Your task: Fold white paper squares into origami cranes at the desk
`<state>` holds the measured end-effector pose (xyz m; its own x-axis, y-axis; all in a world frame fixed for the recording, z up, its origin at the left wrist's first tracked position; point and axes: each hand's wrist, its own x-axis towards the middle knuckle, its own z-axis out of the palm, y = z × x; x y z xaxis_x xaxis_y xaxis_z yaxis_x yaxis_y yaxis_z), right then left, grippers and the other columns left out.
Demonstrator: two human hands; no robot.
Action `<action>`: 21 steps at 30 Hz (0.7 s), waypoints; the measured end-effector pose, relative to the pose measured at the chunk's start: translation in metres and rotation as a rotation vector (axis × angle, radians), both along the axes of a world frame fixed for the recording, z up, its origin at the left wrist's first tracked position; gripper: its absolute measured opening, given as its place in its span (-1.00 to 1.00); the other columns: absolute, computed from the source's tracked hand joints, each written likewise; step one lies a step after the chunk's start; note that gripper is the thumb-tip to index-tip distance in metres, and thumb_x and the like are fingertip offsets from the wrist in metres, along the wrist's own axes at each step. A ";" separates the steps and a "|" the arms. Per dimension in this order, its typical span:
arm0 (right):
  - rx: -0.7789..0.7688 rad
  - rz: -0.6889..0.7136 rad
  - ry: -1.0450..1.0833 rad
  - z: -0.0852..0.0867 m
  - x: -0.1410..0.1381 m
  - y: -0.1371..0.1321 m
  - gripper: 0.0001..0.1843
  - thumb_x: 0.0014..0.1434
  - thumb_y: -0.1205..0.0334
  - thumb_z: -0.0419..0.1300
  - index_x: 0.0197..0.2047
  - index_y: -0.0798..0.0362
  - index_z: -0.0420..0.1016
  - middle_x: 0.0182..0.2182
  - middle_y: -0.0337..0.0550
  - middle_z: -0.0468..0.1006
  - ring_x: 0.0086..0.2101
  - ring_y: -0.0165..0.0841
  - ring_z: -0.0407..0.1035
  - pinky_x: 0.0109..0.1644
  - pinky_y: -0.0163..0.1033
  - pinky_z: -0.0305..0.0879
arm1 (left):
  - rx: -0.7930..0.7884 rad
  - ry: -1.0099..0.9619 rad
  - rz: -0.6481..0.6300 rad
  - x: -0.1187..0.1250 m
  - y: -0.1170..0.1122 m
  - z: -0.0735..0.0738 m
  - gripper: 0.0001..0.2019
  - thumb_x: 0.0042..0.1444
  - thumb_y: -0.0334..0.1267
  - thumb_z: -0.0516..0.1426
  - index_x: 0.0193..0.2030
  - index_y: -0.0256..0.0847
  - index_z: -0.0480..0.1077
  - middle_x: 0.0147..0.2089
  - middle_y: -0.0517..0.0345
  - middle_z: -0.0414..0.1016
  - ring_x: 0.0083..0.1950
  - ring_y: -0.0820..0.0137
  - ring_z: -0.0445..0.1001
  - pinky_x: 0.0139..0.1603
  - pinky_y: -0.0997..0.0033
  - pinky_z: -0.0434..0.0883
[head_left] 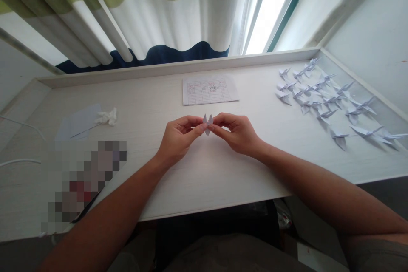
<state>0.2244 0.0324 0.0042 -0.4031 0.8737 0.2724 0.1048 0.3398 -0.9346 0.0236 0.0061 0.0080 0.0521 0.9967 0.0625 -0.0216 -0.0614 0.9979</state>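
A small piece of folded white paper is pinched between both hands above the middle of the desk. Two narrow points stand up from it, and a short tip hangs below the thumbs. My left hand grips its left side with thumb and forefinger. From the right, my right hand pinches the other side the same way. The fingers cover part of the folds. Many white folded paper cranes lie spread over the right end of the desk.
Behind my hands lies a printed form with a table. Left are paper sheets, a crumpled tissue, white cables and a pixelated, dark-edged object. A raised rim borders the white desk, with curtains behind.
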 end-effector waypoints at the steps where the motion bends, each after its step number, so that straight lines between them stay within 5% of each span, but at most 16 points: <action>1: 0.003 0.000 -0.008 0.000 0.000 0.000 -0.66 0.34 -0.10 0.35 -0.24 0.02 0.65 -0.30 -0.12 0.71 -0.28 -0.28 0.53 -0.16 -0.16 0.43 | 0.011 0.044 0.011 0.000 0.000 0.000 -0.74 0.09 -0.06 0.46 -0.23 -0.19 0.67 -0.22 0.08 0.71 -0.25 0.36 0.61 -0.15 0.34 0.56; 9: -0.115 0.022 -0.093 0.002 -0.001 0.001 -0.52 0.30 -0.23 0.32 -0.33 0.06 0.58 -0.39 -0.13 0.65 -0.36 -0.32 0.45 -0.23 -0.20 0.32 | 0.133 0.377 0.081 0.002 -0.005 0.002 -0.71 0.23 0.03 0.34 -0.29 -0.16 0.63 -0.30 0.12 0.69 -0.32 0.34 0.54 -0.26 0.35 0.47; 21: -0.219 0.118 0.009 0.007 0.002 0.003 -0.46 0.22 -0.29 0.38 -0.39 0.07 0.56 -0.43 -0.14 0.63 -0.37 -0.34 0.45 -0.25 -0.21 0.35 | 0.037 0.156 -0.037 0.000 0.000 -0.001 -0.72 0.15 0.00 0.41 -0.31 -0.19 0.60 -0.31 0.10 0.66 -0.31 0.37 0.56 -0.26 0.39 0.48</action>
<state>0.2263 0.0351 0.0109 -0.5041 0.8594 0.0857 0.0679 0.1383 -0.9881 0.0239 0.0059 0.0074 0.1009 0.9910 0.0876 0.1305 -0.1005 0.9863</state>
